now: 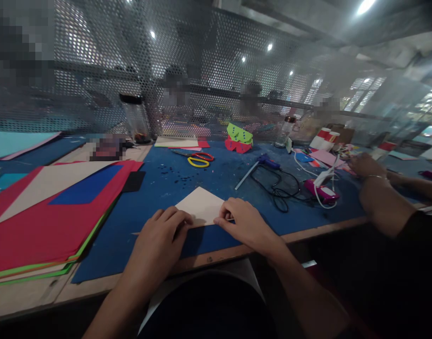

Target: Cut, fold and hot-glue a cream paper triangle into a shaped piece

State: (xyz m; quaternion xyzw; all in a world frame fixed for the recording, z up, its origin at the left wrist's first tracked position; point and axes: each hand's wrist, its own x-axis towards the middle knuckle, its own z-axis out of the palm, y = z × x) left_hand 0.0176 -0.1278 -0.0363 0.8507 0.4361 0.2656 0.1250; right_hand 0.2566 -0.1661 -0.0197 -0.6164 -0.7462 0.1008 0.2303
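Observation:
A cream sheet of paper with a pointed top lies on the blue mat right before me; its lower edge looks straight, like a fold. My left hand is closed at its left corner, fingertips and thumb pressed together on the edge. At the opposite corner, my right hand pinches the paper between thumb and curled fingers. Both hands cover the side corners. Beyond the paper lie scissors with red and yellow handles, and a blue glue gun with a glue stick in it.
Coloured paper sheets are stacked at left. A green and red folded paper piece stands at the back, near a glass jar. Cables and a magenta glue gun lie at right, beside another person's arm. Perforated metal mesh rises behind.

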